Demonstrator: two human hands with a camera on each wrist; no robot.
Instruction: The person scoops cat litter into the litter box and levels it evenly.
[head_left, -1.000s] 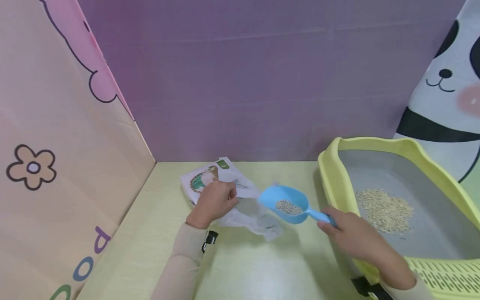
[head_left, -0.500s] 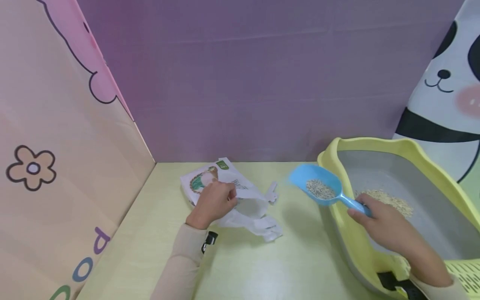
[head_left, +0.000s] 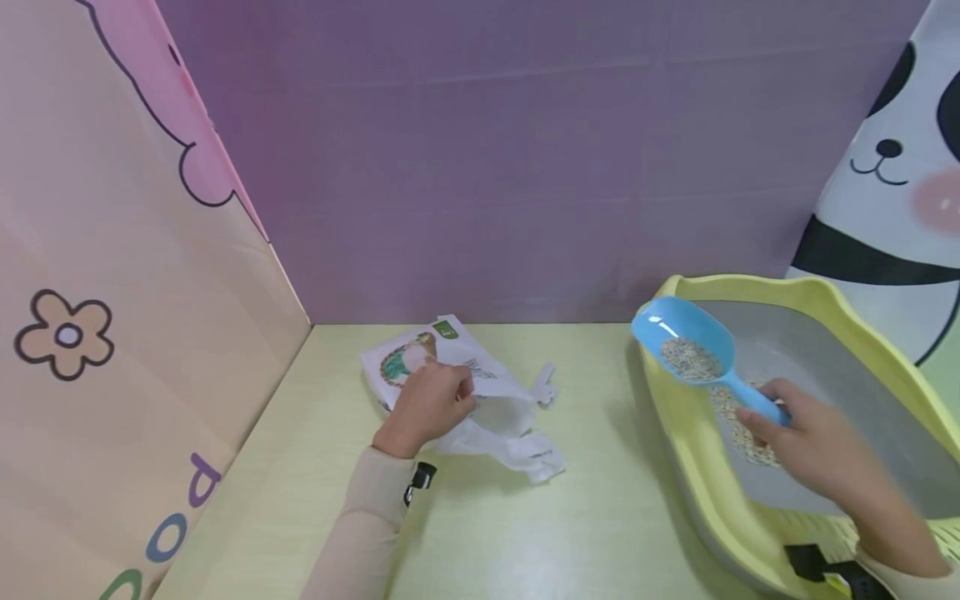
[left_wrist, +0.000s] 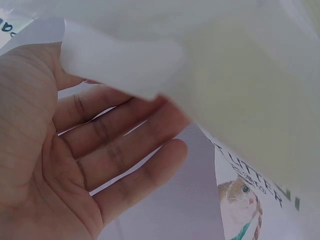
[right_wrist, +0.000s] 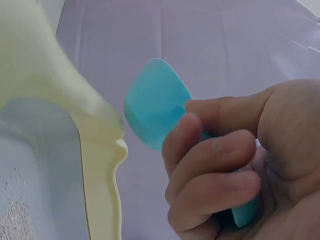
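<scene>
A light-blue scoop carrying grey-beige granules is held by its handle in my right hand. Its bowl hangs over the left rim of a yellow-edged litter box; the right wrist view shows the scoop's underside beside that rim. On the table lies a white cat litter bag, torn end facing right. My left hand pinches the edge of its opening. In the left wrist view the bag's film covers the thumb tip, and the other fingers extend beneath.
Granules lie in a pile on the box's grey floor, partly behind my right hand. A torn white scrap sits on the table right of the bag. A purple cloth backdrop rises behind, with printed panels at both sides.
My right hand has carried the loaded scoop from beside the bag's opening rightward to over the box's rim. The left hand and the bag stay in place; the scrap has come into full view.
</scene>
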